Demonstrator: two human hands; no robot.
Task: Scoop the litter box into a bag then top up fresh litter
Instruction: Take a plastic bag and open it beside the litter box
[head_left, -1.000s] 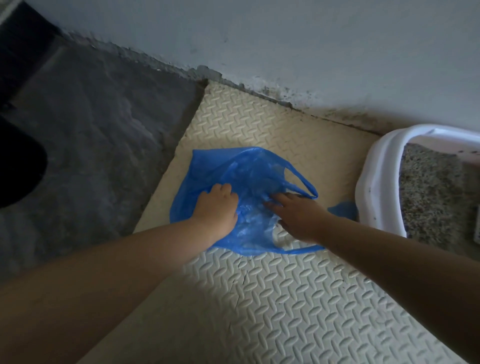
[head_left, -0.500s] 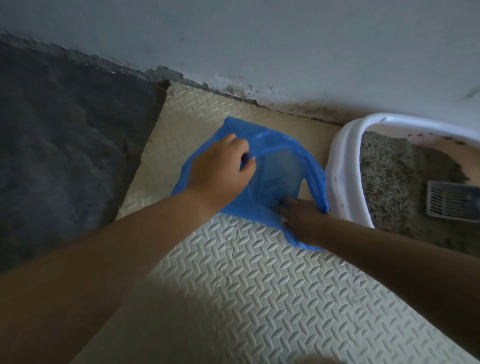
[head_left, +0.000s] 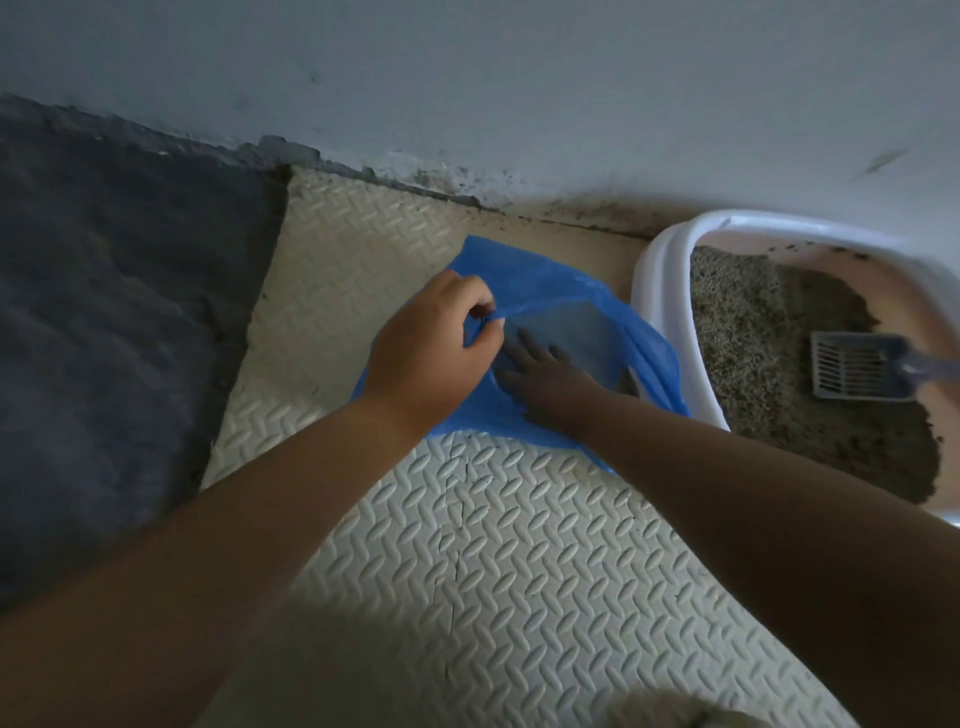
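Observation:
A thin blue plastic bag (head_left: 524, 280) lies on the cream foam mat, right beside the white litter box (head_left: 660, 291). My left hand (head_left: 431, 348) pinches the bag's upper edge and holds the mouth up. My right hand (head_left: 545, 371) lies flat with straight fingers inside the bag's opening, pressing the lower layer onto the mat. The box holds grey-brown litter (head_left: 743, 332), heaped unevenly, with bare pink floor showing at its far side. A grey slotted scoop (head_left: 857, 364) rests on the litter.
The textured foam mat (head_left: 493, 561) covers the floor under my arms. A dark rough floor (head_left: 114, 312) spreads to the left. A pale wall (head_left: 519, 93) with a grimy base runs behind the bag and the box.
My left hand went from pressing the flat bag to pinching and lifting its edge. My right hand slid into the opened mouth. The view shifted right, showing more of the box and the scoop.

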